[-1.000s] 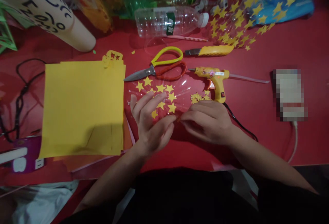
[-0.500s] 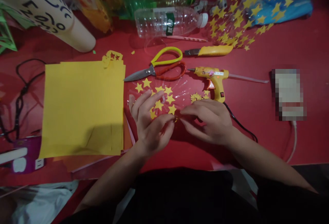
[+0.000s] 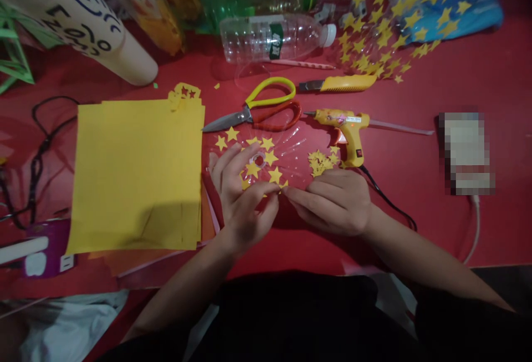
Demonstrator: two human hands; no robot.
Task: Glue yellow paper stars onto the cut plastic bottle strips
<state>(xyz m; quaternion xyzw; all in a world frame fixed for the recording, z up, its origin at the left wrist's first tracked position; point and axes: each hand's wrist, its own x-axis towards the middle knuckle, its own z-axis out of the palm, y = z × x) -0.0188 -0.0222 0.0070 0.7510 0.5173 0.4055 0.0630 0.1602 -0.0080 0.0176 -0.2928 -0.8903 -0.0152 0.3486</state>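
A clear plastic flower-like piece (image 3: pixel 293 148), splayed into strips, lies in front of me with several yellow paper stars (image 3: pixel 275 174) on it. My left hand (image 3: pixel 245 207) is spread over its left side, with thumb and forefinger pinching its near edge. From the right, my right hand (image 3: pixel 338 201) meets those fingertips, its fingers drawn together at a small yellow star (image 3: pixel 284 186) on the edge. The fingertips partly cover this star. Just beyond my right knuckles is a heap of loose yellow stars (image 3: pixel 320 162). A yellow glue gun (image 3: pixel 353 134) lies behind the heap.
Scissors (image 3: pixel 266 110) and a yellow utility knife (image 3: pixel 341 82) lie beyond the plastic piece. Yellow paper sheets (image 3: pixel 137 173) are stacked left. Behind are a clear bottle (image 3: pixel 286 37), a pale tumbler (image 3: pixel 128 54) and a star-covered clear piece (image 3: pixel 374 40). A black cord (image 3: pixel 390 201) runs right.
My right hand has moved slightly left and its fingers have closed in to the star at the plastic's edge. More of the loose star heap now shows. The view has shifted slightly.
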